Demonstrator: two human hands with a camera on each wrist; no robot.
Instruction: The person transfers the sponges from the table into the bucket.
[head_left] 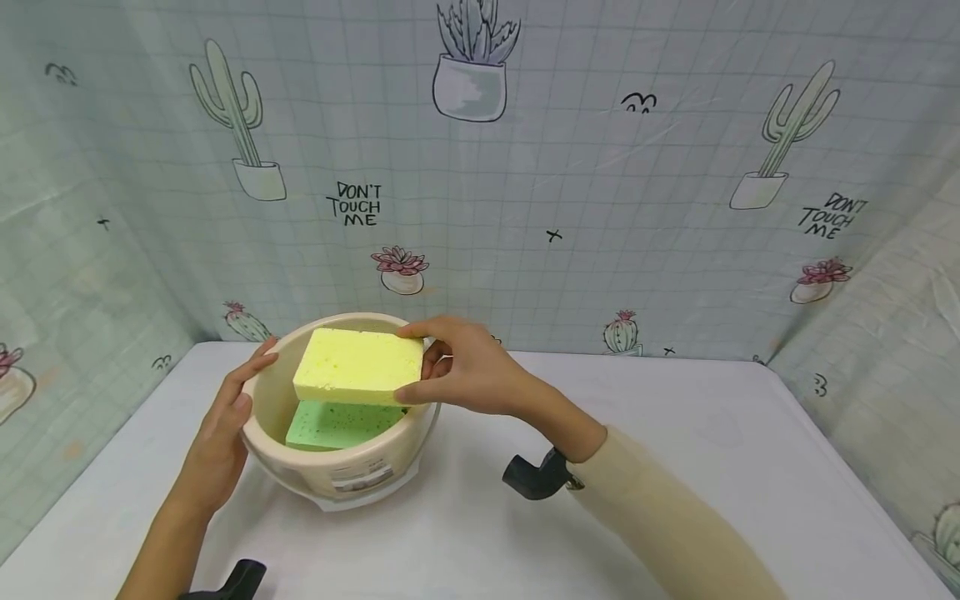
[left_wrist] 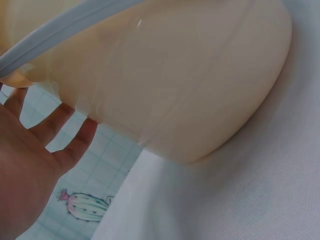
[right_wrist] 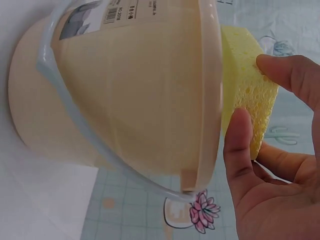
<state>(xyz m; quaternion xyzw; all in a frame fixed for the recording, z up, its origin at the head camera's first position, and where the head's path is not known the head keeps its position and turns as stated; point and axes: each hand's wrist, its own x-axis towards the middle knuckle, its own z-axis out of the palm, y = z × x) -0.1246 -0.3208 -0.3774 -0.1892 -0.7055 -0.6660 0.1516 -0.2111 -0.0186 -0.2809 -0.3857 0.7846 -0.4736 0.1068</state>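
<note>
A cream plastic bucket [head_left: 330, 475] with a pale handle stands on the white table. A green sponge [head_left: 337, 425] lies inside it. My right hand [head_left: 465, 371] pinches a yellow sponge [head_left: 358, 367] by its right end and holds it level over the bucket's mouth. In the right wrist view the yellow sponge [right_wrist: 245, 90] sticks out past the bucket's rim [right_wrist: 212, 100], between thumb and fingers [right_wrist: 240, 145]. My left hand [head_left: 225, 425] lies against the bucket's left outer wall with straight fingers [left_wrist: 65, 130]; the bucket's wall [left_wrist: 175, 85] fills the left wrist view.
The white table [head_left: 675, 433] is ringed by a cactus-print curtain [head_left: 570, 167] at the back and both sides. Black wrist mounts show at my right wrist [head_left: 536, 475] and at the lower left [head_left: 240, 579].
</note>
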